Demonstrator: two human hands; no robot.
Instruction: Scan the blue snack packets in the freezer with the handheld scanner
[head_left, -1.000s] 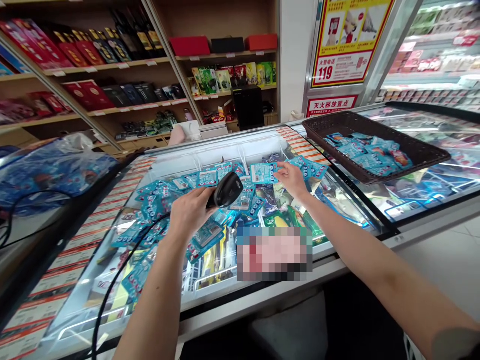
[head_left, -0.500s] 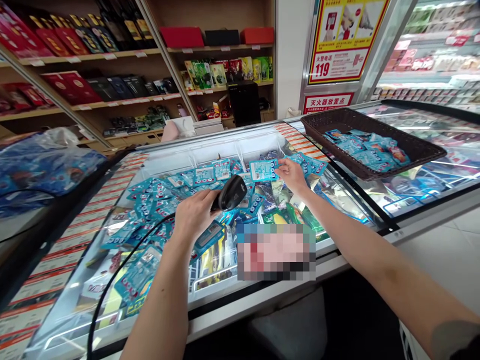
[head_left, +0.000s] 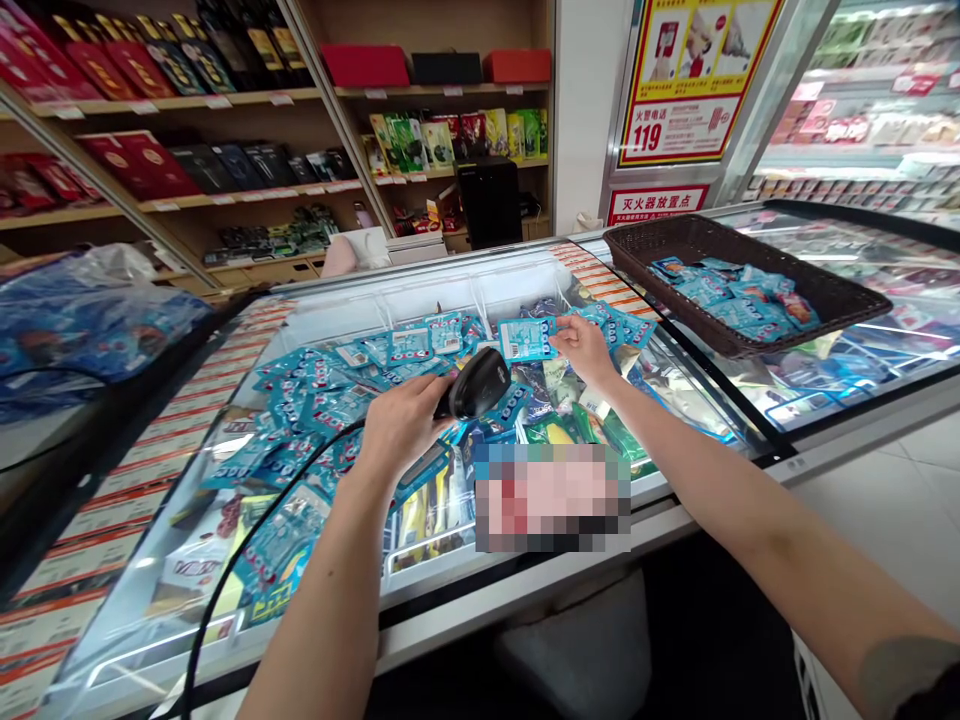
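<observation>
My left hand (head_left: 401, 425) is closed round a black corded barcode scanner (head_left: 480, 384), its head turned toward a small blue packet (head_left: 526, 338). My right hand (head_left: 586, 348) pinches that packet by its right edge and holds it just above the glass lid of a chest freezer (head_left: 420, 300). Many more of the same blue packets (head_left: 315, 395) lie spread over the lid to the left of the scanner. The scanner's black cable (head_left: 232, 560) runs down along my left forearm.
A dark wicker tray (head_left: 825, 290) holding several blue packets sits on the neighbouring freezer to the right. A blue plastic bag (head_left: 82, 320) lies at the left. Shelves of boxed goods (head_left: 225, 160) stand behind. A pixelated patch covers part of the freezer front.
The scanner in my left hand has moved right and forward, closer to the packet in my right hand. My right hand has stayed almost in place.
</observation>
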